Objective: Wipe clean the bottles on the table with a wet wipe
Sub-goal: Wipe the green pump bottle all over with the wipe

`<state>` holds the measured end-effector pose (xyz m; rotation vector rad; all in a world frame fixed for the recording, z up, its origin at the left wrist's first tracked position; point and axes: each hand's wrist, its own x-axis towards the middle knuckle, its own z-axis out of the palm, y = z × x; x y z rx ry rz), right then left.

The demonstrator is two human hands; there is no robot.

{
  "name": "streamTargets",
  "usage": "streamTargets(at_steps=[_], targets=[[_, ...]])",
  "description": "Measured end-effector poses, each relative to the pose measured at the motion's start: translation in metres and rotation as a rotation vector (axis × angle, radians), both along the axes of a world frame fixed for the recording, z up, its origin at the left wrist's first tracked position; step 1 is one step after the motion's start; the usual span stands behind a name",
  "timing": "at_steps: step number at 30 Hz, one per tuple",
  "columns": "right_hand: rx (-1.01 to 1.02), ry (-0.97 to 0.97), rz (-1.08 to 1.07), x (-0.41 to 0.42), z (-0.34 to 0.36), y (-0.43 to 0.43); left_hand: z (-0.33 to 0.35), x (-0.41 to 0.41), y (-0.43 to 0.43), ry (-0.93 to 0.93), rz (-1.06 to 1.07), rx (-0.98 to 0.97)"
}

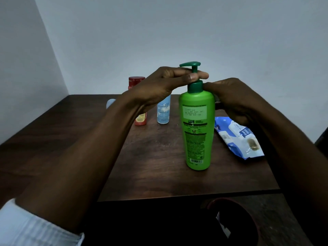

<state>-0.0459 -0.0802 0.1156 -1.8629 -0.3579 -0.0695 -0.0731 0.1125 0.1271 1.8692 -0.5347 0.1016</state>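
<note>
Centrally in the frame, both hands meet at the top of the green pump bottle point(197, 132). The left hand point(159, 86) reaches in from the lower left and pinches the thin stem under the dark green pump head point(190, 64), thumb in front and fingers behind. The right hand point(232, 100) comes in from the right with its fingers curled against the bottle's dark green collar point(195, 87) and shoulder. Its palm side is turned away, so I cannot tell whether it grips the bottle or holds anything.

The bottle stands upright with its printed back label facing the camera and its base low over the dark wooden bench point(150, 166), right of centre. Whether the base actually rests on the wood is not clear.

Just right of the bottle, below the right hand, a blue and white wet-wipe pack point(237, 137) lies flat on the bench. Further back, left of the green bottle, a light blue bottle point(163, 113) stands upright, its top hidden behind the left hand. A red bottle point(136, 82) stands just left of it, its middle covered by the left wrist. A pale blue rounded object point(110, 103) peeks out behind the left forearm, too hidden to identify.

A white sleeve point(26, 226) fills the lower left corner. At the lower right, below the bench edge, a dark round bin point(234, 222) holds a white scrap.
</note>
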Motion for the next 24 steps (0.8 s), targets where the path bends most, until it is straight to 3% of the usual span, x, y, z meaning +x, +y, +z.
streamTargets(at_steps=[6,11,19,24], targets=[[0.177,-0.234,-0.133,-0.027,-0.021,-0.003,-0.006,0.004,0.0,-0.044,0.049,-0.041],[0.075,-0.536,-0.282,-0.034,-0.033,-0.005,-0.005,0.009,-0.008,-0.074,0.114,-0.082],[0.194,-0.625,-0.343,-0.038,-0.043,0.004,-0.002,0.01,-0.018,-0.077,0.17,-0.117],[0.043,-0.88,-0.32,-0.041,-0.047,0.014,-0.001,0.012,-0.022,-0.099,0.188,-0.142]])
